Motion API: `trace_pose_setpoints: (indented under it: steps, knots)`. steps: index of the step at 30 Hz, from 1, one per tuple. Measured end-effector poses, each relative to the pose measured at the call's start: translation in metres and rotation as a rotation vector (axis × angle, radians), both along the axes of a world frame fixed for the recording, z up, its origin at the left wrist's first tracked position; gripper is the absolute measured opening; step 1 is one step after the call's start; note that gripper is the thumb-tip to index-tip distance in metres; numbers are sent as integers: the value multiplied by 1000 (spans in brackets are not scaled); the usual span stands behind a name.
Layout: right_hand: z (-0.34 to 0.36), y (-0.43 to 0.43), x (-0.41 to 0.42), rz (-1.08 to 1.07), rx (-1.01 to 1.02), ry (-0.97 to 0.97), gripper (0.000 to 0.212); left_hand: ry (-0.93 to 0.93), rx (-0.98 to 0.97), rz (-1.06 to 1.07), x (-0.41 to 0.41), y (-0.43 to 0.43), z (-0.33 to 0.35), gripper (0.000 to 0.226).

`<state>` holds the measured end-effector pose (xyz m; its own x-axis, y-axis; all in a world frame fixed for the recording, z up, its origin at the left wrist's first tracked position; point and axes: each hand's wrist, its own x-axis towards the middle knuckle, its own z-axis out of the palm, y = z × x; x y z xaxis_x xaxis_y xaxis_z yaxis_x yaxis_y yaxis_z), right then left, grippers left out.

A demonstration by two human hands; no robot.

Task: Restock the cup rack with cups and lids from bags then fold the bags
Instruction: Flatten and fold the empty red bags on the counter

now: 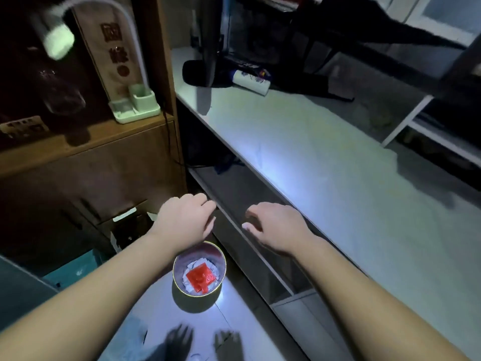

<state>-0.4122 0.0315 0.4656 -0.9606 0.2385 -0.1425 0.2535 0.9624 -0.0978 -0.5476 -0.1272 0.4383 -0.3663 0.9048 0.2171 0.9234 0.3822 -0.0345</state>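
- Cup rack, cups, lids and bags: none of them can be made out in this dim view. Judging from that, restocking has not begun, and the whole task is left, folding included.
- The white counter point(325, 165) fills the right half of the view, with a bright patch of light on its near stretch.
- The wooden cabinet point(91, 162) stands to the left of the counter, close against its far end. A white lamp base point(135, 105) sits on the cabinet's ledge.
- The lower shelf point(250, 204) runs under the counter's front edge. It is too dark to tell what lies in it, though it may be where the person is searching for the bags.
- Dark gear point(205, 69) crowds the far end of the counter, and a white tube point(251, 83) lies on its side just beside it.
- A round bin point(179, 272) stands on the floor below the counter's front edge, under the left wrist. It holds crumpled white paper and a red scrap point(200, 277). It sits close under the reach and could be knocked.
- The right hand point(276, 227) hovers before the lower shelf, palm down, with its fingers drooping loosely and nothing in them.
- The left hand point(186, 217) is near the right one but apart from it, fingers loosely bent and holding nothing visible. Whether its fingertips touch the shelf edge cannot be told.
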Motion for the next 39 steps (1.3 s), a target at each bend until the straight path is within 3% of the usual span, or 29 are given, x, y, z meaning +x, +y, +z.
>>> trace_pose_setpoints:
  steps: [10,21,27,31,33,36,39]
  knots:
    - [57,55,106,-498,-20,129,37,-6,104,-287,46,108,73,22]
    - [55,89,298,-951,-57,175,35,-140,55,-617,197,222,87,31]
    - [43,123,413,-1136,-111,224,33,-169,-2,-680,292,280,81,28]
    - [47,150,484,-1254,-33,293,21,-170,-63,-729,363,321,79,29]
    - [49,160,515,-1302,104,458,20,-195,-84,-754,398,340,79,30]
    - [50,174,554,-1314,275,585,45,-271,-78,-793,445,363,76,37]
    - [52,182,579,-1329,188,452,78,-320,-96,-845,477,381,68,58]
